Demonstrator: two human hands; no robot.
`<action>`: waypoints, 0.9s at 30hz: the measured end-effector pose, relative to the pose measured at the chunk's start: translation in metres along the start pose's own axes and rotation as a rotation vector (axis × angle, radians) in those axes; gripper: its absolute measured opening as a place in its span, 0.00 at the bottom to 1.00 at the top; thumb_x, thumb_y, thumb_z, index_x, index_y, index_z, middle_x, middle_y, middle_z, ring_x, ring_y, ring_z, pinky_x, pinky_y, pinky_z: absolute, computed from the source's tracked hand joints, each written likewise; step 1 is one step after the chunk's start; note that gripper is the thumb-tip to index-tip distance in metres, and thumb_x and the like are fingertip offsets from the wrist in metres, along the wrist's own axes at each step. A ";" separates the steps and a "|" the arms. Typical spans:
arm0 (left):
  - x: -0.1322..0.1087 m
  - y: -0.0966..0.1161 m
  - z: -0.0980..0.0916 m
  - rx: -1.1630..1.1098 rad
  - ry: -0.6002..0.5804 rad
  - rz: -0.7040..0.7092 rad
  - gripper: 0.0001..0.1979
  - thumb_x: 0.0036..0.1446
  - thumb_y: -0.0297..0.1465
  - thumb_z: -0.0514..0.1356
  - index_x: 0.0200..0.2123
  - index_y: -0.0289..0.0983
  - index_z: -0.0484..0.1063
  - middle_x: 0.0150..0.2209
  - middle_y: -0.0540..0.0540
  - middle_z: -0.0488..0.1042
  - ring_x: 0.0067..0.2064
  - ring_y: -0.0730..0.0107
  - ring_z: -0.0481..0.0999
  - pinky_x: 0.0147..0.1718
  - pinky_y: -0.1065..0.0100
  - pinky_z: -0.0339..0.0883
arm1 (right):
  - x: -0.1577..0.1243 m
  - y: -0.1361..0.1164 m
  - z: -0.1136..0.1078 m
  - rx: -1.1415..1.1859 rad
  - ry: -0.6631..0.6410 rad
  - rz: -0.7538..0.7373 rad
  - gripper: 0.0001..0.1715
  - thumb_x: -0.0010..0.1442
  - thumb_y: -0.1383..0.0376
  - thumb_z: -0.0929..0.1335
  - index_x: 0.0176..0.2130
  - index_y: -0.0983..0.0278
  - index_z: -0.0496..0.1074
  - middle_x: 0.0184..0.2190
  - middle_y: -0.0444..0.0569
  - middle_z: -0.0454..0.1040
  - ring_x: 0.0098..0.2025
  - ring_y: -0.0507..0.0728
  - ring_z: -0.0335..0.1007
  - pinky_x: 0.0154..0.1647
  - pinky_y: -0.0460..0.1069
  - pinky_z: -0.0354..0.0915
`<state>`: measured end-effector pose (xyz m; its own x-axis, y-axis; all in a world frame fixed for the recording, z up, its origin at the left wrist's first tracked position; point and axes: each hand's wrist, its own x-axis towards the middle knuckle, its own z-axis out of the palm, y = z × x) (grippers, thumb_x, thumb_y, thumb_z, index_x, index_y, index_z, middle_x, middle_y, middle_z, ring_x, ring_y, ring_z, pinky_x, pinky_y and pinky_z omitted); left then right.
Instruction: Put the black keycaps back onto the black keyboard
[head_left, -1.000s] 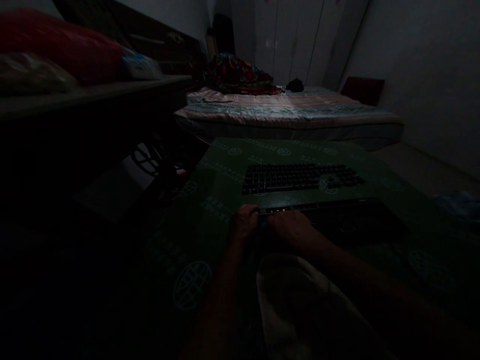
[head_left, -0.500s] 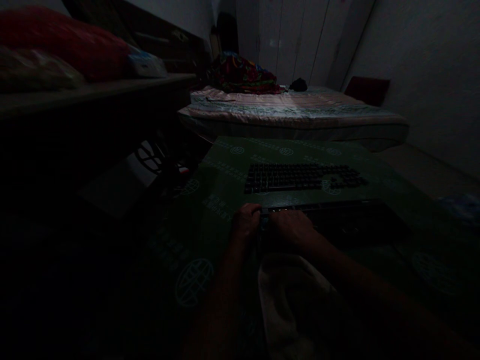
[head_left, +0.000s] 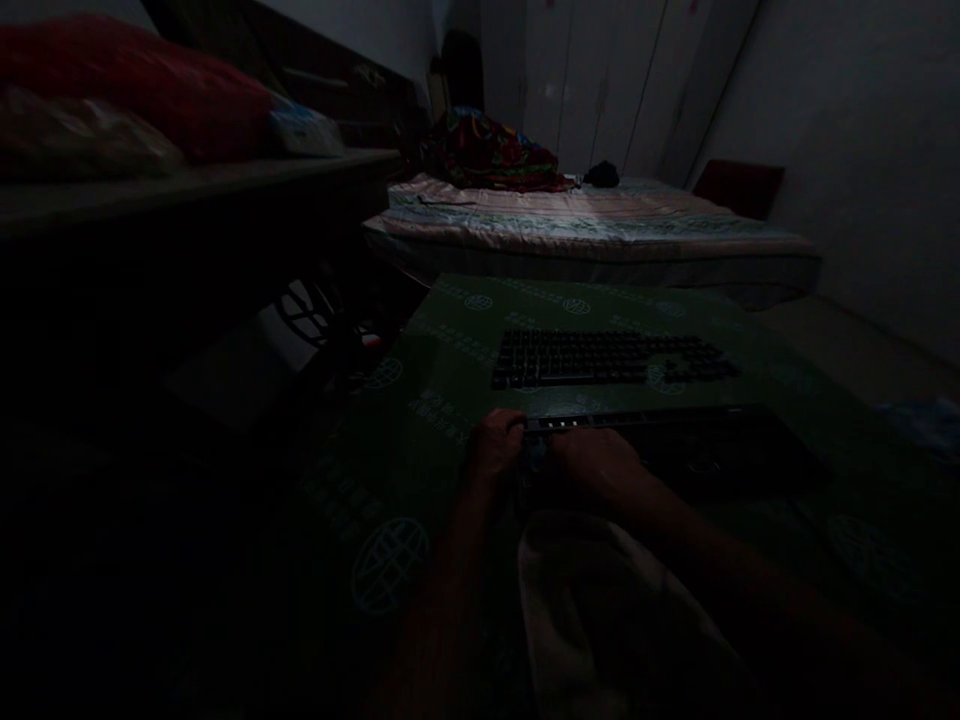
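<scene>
The room is very dark. My left hand (head_left: 491, 450) is curled round the left end of a dark keyboard body (head_left: 697, 440) that lies on a green printed mat (head_left: 442, 370). My right hand (head_left: 596, 462) is right beside it on the same end, with its fingers bent down and pinched over a spot I cannot make out. A few small pale marks show on the body's far edge just beyond my fingers. Farther out on the mat lies a set of dark keys (head_left: 607, 358) in keyboard layout. A pale cloth (head_left: 600, 600) lies over my lap, under my right forearm.
A bed (head_left: 592, 230) with striped bedding and a bundle of colourful cloth (head_left: 495, 155) stands beyond the mat. On the left is a dark shelf (head_left: 195, 190) bearing a red bag (head_left: 142, 90). Pale wardrobe doors and a wall are behind and to the right.
My right hand has drawn back slightly toward me, uncovering the pale marks on the keyboard's edge. My left hand keeps its hold. The view has shifted a little.
</scene>
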<state>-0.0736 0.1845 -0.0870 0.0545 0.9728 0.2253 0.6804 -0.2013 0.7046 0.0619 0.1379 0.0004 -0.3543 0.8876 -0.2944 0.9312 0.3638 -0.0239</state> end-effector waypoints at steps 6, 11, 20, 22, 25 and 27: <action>-0.002 0.002 0.001 0.032 -0.015 0.044 0.12 0.51 0.26 0.52 0.35 0.37 0.74 0.37 0.45 0.75 0.41 0.67 0.73 0.43 0.67 0.66 | -0.007 0.011 0.003 0.042 0.007 0.042 0.16 0.56 0.63 0.59 0.38 0.64 0.73 0.34 0.55 0.76 0.34 0.62 0.74 0.30 0.50 0.65; -0.002 0.003 -0.001 0.062 -0.029 0.059 0.12 0.51 0.26 0.51 0.35 0.36 0.74 0.37 0.45 0.75 0.41 0.67 0.73 0.43 0.67 0.66 | -0.001 0.020 0.001 0.028 0.037 0.132 0.19 0.58 0.60 0.58 0.38 0.65 0.73 0.35 0.58 0.76 0.36 0.61 0.73 0.32 0.50 0.64; -0.002 0.003 -0.001 0.054 -0.025 0.045 0.12 0.51 0.26 0.52 0.35 0.38 0.74 0.37 0.46 0.75 0.41 0.69 0.73 0.43 0.69 0.66 | 0.012 0.012 -0.005 -0.099 0.044 -0.046 0.17 0.57 0.67 0.58 0.40 0.66 0.72 0.35 0.58 0.76 0.37 0.62 0.73 0.32 0.51 0.65; -0.002 0.002 -0.001 0.053 -0.023 0.046 0.12 0.51 0.26 0.52 0.35 0.38 0.74 0.37 0.46 0.75 0.41 0.69 0.73 0.43 0.69 0.66 | 0.013 0.016 -0.005 -0.116 0.046 -0.033 0.16 0.57 0.66 0.59 0.40 0.66 0.72 0.35 0.59 0.75 0.37 0.63 0.73 0.32 0.51 0.65; -0.002 0.002 0.000 0.054 -0.023 0.046 0.11 0.51 0.26 0.52 0.35 0.37 0.74 0.37 0.46 0.75 0.41 0.69 0.73 0.43 0.69 0.66 | 0.013 0.021 -0.005 -0.120 0.007 -0.006 0.16 0.57 0.64 0.59 0.40 0.66 0.72 0.34 0.60 0.75 0.36 0.63 0.73 0.31 0.51 0.65; -0.002 0.001 0.000 0.046 -0.020 0.040 0.11 0.51 0.25 0.53 0.35 0.38 0.74 0.36 0.46 0.75 0.40 0.69 0.73 0.43 0.69 0.66 | 0.014 0.022 -0.004 -0.116 -0.001 -0.018 0.17 0.58 0.65 0.58 0.41 0.66 0.71 0.34 0.59 0.75 0.36 0.62 0.73 0.31 0.51 0.65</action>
<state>-0.0729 0.1828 -0.0865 0.0966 0.9662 0.2391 0.7103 -0.2352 0.6635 0.0772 0.1594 0.0001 -0.3706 0.8804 -0.2957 0.9084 0.4099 0.0818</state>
